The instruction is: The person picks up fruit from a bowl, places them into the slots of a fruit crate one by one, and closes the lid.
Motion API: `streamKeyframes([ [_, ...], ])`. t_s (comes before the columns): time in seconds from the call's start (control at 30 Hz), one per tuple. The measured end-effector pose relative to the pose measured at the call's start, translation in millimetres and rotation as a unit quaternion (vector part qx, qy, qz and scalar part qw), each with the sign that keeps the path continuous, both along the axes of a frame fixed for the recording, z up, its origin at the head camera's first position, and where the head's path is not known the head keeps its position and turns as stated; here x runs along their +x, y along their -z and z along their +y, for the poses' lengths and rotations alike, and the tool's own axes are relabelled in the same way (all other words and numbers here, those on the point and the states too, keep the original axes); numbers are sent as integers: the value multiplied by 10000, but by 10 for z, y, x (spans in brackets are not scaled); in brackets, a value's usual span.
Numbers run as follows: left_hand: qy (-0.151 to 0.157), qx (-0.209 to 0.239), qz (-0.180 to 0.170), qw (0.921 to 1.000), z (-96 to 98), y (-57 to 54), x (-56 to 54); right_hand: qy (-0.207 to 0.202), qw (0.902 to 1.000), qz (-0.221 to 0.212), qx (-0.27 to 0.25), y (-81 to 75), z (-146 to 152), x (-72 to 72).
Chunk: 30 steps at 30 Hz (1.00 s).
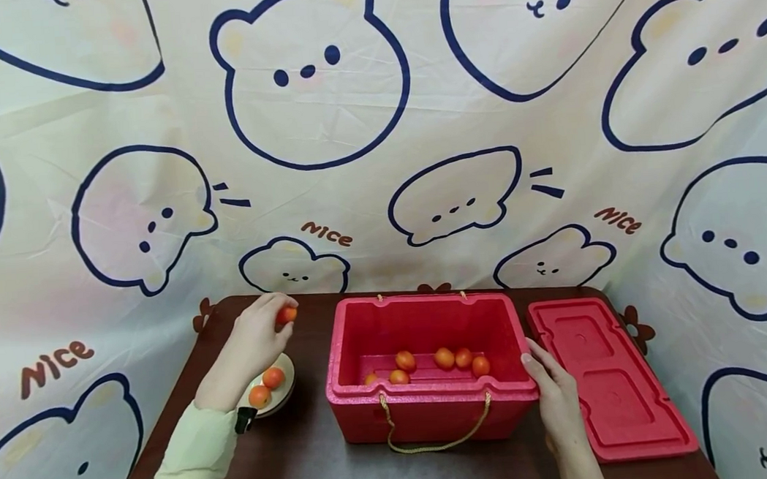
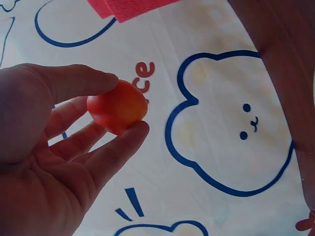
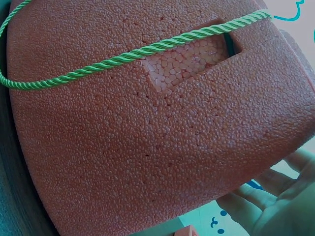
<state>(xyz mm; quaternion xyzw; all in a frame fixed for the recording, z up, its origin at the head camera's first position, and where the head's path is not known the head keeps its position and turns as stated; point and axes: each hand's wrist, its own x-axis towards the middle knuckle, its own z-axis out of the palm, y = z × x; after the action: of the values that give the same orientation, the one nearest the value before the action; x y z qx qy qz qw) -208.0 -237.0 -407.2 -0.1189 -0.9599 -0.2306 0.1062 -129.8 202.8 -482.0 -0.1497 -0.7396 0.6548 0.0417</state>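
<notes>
A small, smooth orange-red fruit point(image 2: 117, 107), tomato-like, is pinched between the thumb and fingers of my left hand point(image 1: 251, 344), above the far side of a pale bowl point(image 1: 290, 370). Two similar fruits point(image 1: 259, 396) lie in that bowl. In the middle of the table stands an uncovered red foam box point(image 1: 434, 416) with several fruits point(image 1: 444, 358) on its floor. My right hand point(image 1: 561, 401) touches the box's right end, the thumb at its rim and extended fingers along the outside. The right wrist view shows the fingers point(image 3: 246, 201) partly hidden past the box's edge.
A red lid point(image 1: 619, 379) lies flat on the dark table point(image 1: 285, 469), just right of the box. A twisted rope handle point(image 1: 429, 449) hangs across the box's front. Behind the table's far edge rises a printed cloth point(image 1: 368, 196) with cartoon faces.
</notes>
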Motion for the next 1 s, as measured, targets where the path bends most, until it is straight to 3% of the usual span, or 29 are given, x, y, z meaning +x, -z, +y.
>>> streamKeyframes([
  [0.37, 200, 15, 289, 9994, 169, -190, -61, 25, 10000, -76, 20, -1, 5, -6],
  [0.6, 320, 101, 186, 9993, 264, -274, -94, -15, 10000, -82, 11, 2, 2, -12],
  [0.8, 538, 92, 360, 9979, 380, -377, -145, 23, 10000, -84, 23, -11, 6, -15],
  [1.0, 664, 108, 427, 9968, 470, -418, -151, 16, 9999, -101, 87, 3, 5, -16],
])
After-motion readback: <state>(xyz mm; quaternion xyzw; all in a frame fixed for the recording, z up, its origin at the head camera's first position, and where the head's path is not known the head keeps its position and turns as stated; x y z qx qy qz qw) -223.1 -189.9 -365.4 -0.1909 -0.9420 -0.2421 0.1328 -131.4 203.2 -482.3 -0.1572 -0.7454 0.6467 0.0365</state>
